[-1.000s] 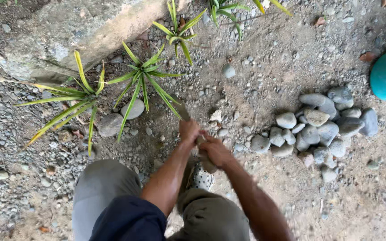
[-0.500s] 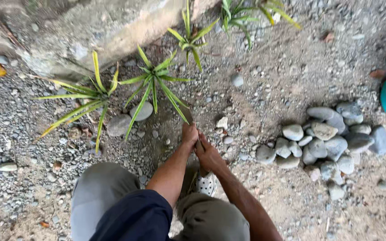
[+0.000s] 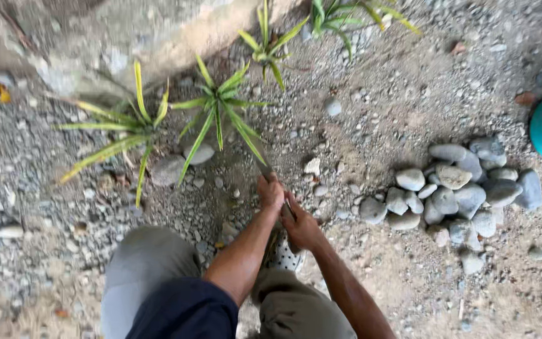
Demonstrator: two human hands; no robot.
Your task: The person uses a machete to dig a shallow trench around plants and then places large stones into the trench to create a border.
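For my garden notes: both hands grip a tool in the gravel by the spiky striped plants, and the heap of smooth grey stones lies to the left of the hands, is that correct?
Not quite. In the head view the heap of grey stones lies right of the left hand and right hand, not left. Both hands do grip a tool by the striped plants.

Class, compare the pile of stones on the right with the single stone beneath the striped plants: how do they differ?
The pile of stones is many rounded stones heaped touching on bare sandy ground; the single stone lies alone on gravel. Leaves of the striped plant cross the single stone; nothing covers the pile. Both are smooth, pale grey.
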